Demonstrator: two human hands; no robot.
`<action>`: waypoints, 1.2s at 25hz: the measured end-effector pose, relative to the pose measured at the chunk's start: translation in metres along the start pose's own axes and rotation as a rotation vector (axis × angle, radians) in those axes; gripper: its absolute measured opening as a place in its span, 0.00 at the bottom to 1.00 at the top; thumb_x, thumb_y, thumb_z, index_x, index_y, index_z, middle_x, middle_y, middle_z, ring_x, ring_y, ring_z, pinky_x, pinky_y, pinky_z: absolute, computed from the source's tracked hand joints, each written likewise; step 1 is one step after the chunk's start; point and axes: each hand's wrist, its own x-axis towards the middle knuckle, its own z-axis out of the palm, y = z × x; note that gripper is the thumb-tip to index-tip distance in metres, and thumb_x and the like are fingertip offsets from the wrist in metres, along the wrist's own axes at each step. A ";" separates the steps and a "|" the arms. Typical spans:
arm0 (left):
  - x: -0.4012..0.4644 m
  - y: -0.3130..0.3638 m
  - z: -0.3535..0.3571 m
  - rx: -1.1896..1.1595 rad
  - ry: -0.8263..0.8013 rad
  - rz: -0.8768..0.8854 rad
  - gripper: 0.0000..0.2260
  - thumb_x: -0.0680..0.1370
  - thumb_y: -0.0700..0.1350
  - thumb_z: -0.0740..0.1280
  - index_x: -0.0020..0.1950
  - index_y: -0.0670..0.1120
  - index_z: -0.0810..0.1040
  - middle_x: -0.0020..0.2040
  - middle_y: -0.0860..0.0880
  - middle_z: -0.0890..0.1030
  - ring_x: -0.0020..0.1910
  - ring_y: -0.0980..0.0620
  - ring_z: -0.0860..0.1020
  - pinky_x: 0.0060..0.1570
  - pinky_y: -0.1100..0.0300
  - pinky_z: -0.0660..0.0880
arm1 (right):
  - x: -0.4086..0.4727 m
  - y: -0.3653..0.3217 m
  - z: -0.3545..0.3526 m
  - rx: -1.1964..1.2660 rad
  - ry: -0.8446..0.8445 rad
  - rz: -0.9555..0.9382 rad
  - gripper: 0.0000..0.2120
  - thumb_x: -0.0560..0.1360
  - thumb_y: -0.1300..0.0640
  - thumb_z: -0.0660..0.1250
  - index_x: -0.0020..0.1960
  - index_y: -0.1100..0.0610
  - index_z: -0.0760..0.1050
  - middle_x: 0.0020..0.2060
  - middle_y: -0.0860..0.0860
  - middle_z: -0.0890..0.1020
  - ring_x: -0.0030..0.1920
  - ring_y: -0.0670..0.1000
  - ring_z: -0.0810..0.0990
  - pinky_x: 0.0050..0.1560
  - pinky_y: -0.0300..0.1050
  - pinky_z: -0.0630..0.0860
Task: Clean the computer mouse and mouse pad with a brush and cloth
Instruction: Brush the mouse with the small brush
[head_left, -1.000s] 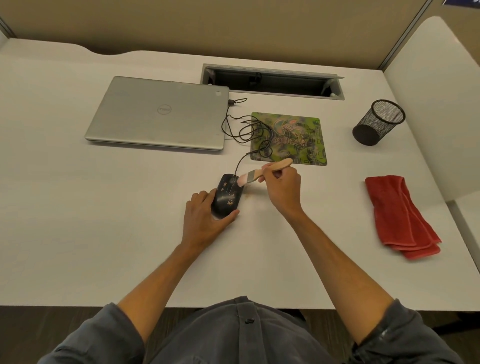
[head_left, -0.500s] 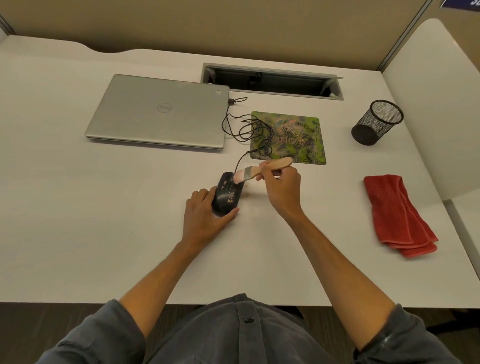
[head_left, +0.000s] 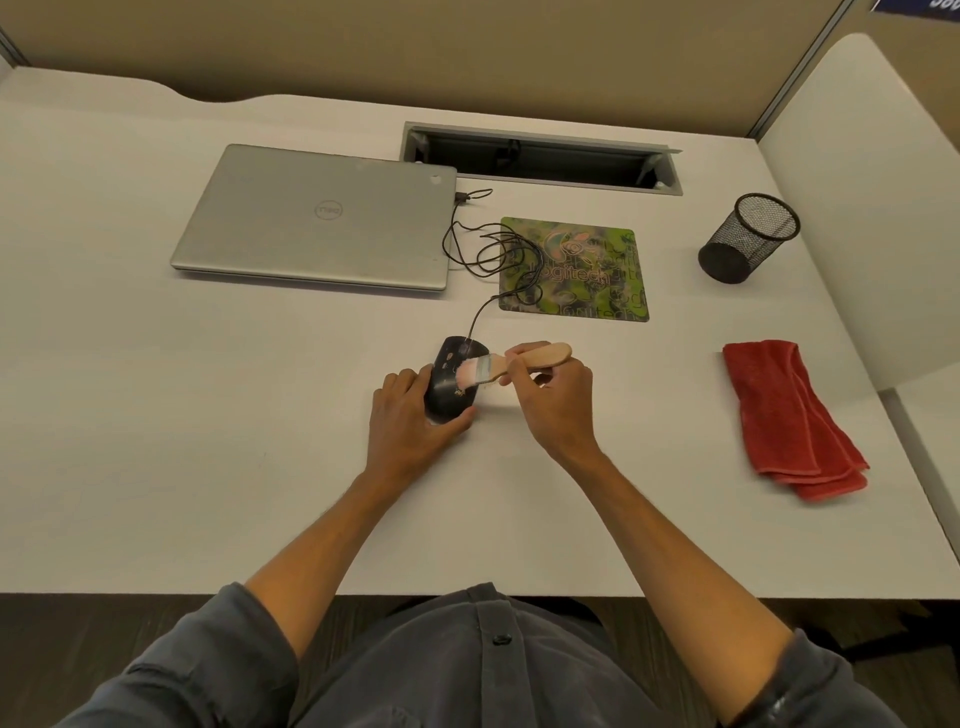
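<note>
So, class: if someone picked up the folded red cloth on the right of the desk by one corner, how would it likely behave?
The red cloth would probably go limp and unfold, since it lies in soft, loosely stacked layers. It looks light for its size, like thin towelling. It seems unlikely to slide or roll when pushed across the desk; more likely it would bunch up.
</note>
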 end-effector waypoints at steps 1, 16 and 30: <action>0.000 0.000 0.000 0.000 0.006 0.000 0.30 0.68 0.65 0.70 0.60 0.45 0.74 0.46 0.48 0.76 0.46 0.49 0.70 0.47 0.56 0.68 | -0.001 0.002 -0.003 -0.017 0.022 0.008 0.04 0.76 0.58 0.68 0.46 0.51 0.80 0.37 0.35 0.80 0.40 0.38 0.81 0.38 0.29 0.75; -0.001 0.000 0.002 0.014 -0.015 -0.003 0.31 0.69 0.65 0.70 0.61 0.44 0.73 0.48 0.47 0.76 0.47 0.48 0.71 0.48 0.54 0.70 | -0.021 -0.007 -0.007 0.049 -0.035 -0.144 0.07 0.75 0.59 0.67 0.42 0.49 0.81 0.42 0.33 0.81 0.43 0.42 0.80 0.34 0.42 0.77; -0.001 -0.001 0.001 0.010 -0.013 0.004 0.29 0.69 0.65 0.68 0.60 0.45 0.74 0.47 0.49 0.76 0.46 0.50 0.70 0.47 0.56 0.69 | -0.019 -0.014 0.009 -0.015 -0.104 -0.167 0.07 0.75 0.56 0.66 0.42 0.53 0.82 0.41 0.39 0.82 0.41 0.45 0.80 0.33 0.39 0.74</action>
